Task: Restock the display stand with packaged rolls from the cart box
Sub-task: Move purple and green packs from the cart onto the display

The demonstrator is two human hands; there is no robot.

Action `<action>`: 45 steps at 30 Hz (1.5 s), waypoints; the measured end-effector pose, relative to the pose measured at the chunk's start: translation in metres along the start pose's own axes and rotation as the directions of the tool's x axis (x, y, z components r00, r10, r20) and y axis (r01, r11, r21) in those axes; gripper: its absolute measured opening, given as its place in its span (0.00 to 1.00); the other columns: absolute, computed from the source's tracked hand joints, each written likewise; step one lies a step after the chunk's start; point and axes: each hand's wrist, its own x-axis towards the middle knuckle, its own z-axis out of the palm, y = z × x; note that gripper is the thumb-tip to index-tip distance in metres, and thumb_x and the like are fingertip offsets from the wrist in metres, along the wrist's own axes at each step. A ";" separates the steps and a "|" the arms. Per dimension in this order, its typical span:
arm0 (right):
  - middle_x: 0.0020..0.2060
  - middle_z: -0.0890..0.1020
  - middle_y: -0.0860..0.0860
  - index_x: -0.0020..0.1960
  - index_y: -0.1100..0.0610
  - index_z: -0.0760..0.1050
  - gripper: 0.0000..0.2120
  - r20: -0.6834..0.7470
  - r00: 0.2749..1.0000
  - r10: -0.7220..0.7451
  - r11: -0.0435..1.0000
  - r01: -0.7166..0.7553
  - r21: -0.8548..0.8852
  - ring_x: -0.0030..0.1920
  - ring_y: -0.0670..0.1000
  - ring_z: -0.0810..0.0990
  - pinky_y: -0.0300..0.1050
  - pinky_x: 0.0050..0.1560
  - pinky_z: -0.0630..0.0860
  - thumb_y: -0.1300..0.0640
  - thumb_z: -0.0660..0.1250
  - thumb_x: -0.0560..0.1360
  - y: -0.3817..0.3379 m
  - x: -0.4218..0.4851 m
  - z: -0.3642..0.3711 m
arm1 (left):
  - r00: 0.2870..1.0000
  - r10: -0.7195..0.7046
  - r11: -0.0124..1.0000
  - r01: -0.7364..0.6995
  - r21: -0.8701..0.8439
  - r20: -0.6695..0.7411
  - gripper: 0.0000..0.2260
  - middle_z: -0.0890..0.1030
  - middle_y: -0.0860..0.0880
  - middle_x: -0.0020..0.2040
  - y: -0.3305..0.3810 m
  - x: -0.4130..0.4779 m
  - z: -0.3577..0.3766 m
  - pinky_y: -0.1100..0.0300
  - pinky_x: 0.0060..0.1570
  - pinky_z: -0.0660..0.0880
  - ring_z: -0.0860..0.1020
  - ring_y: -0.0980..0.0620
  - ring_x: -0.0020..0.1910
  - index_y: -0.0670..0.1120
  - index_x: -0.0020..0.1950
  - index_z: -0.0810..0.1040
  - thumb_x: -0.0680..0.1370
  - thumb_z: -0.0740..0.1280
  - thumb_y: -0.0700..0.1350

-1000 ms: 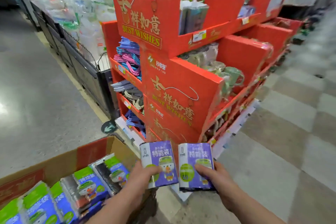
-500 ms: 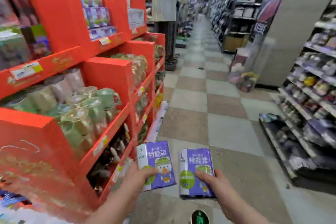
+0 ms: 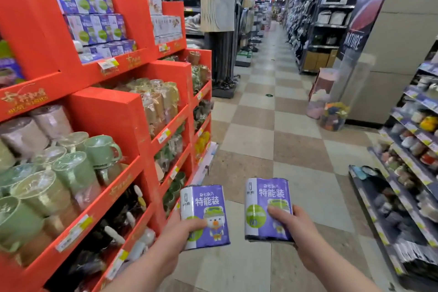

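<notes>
My left hand (image 3: 176,234) grips a purple packaged roll pack (image 3: 208,206) with a duck cartoon, held upright at the lower middle. My right hand (image 3: 296,232) grips a second identical purple pack (image 3: 265,199) just to its right. The red display stand (image 3: 113,114) runs along my left. Its top tier holds stacked purple packs of the same kind (image 3: 94,16). The cart box is out of view.
Lower tiers of the stand hold wrapped green mugs (image 3: 71,173) and glassware. A checkered tile aisle (image 3: 272,125) stretches ahead. Dark shelving with small goods (image 3: 407,173) lines the right side, and a grey pillar (image 3: 391,54) stands at the right rear.
My view has swung from the stand's end and the cart box round to its long side and the aisle. Both hands keep their packs, now held farther apart.
</notes>
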 end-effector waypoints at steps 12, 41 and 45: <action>0.45 0.86 0.57 0.58 0.60 0.74 0.30 0.029 0.995 -0.091 0.996 0.091 -0.006 0.44 0.58 0.85 0.48 0.43 0.80 0.51 0.74 0.60 -0.098 0.185 -0.006 | 0.995 0.066 0.998 -0.065 -0.006 0.073 0.35 0.85 0.40 0.47 0.086 0.199 0.047 0.50 0.42 0.80 0.84 0.39 0.43 0.43 0.62 0.74 0.54 0.74 0.39; 0.44 0.85 0.62 0.54 0.64 0.78 0.13 0.571 0.820 -0.045 0.989 0.115 -0.087 0.41 0.61 0.85 0.52 0.46 0.80 0.62 0.71 0.70 -0.285 0.609 0.074 | 0.860 0.196 0.949 -0.287 -0.129 -0.472 0.26 0.85 0.39 0.48 0.242 0.489 0.070 0.56 0.33 0.79 0.84 0.41 0.41 0.39 0.60 0.75 0.63 0.73 0.33; 0.47 0.85 0.62 0.57 0.63 0.76 0.23 0.696 0.718 -0.023 0.987 0.129 -0.100 0.47 0.63 0.84 0.63 0.56 0.77 0.57 0.73 0.65 -0.299 0.631 0.137 | 0.764 0.190 0.936 -0.330 -0.121 -0.616 0.28 0.85 0.40 0.46 0.250 0.479 0.048 0.54 0.37 0.80 0.84 0.41 0.42 0.40 0.58 0.75 0.58 0.73 0.37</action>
